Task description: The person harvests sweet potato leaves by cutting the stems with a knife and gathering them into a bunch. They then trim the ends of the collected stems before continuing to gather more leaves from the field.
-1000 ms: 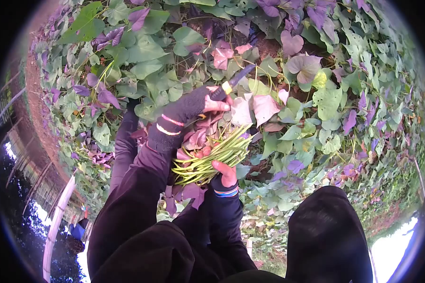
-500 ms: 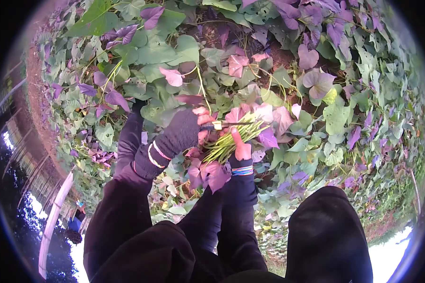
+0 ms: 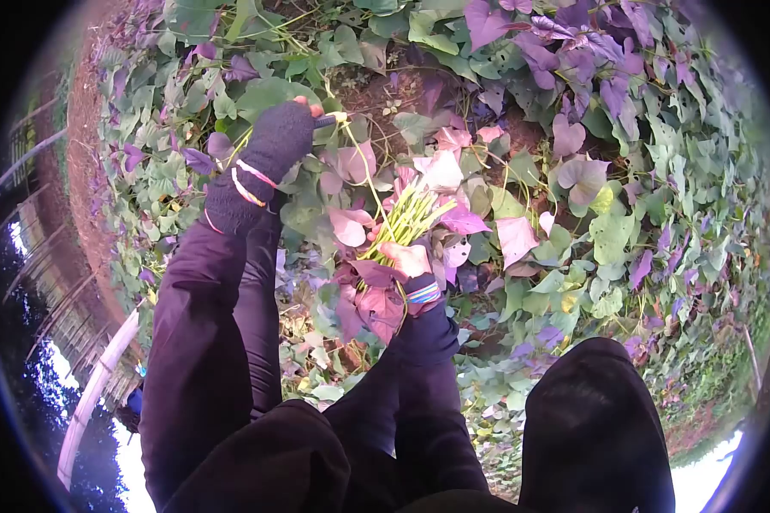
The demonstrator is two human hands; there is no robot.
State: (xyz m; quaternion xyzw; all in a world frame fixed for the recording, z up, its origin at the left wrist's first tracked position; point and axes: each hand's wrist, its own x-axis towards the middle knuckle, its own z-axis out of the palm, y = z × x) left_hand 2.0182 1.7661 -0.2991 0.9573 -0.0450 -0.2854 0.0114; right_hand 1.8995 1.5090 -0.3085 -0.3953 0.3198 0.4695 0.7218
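My left hand [image 3: 284, 137], in a dark fingerless glove with light bands at the wrist, is raised among the leaves at upper left. It is closed on a knife [image 3: 325, 121] with a dark handle and a yellowish collar; the blade does not show clearly. A long pale vine stem [image 3: 370, 175] runs from beside the knife down to the bunch. My right hand [image 3: 406, 259], with striped bands at its wrist, is closed round a bunch of sweet potato leaves [image 3: 415, 214]. Its green stalks point up and right, and purplish leaves hang below the hand.
Dense sweet potato vines [image 3: 612, 231] with green and purple leaves cover the ground. Bare soil [image 3: 376, 98] shows between them. My dark-clothed knee [image 3: 595, 410] is at lower right. A pale pole [image 3: 98, 385] and fencing stand at far left.
My left hand with the knife has moved up and left, away from the bunch. My right hand has shifted slightly left with the bunch. The knife blade is no longer clearly visible.
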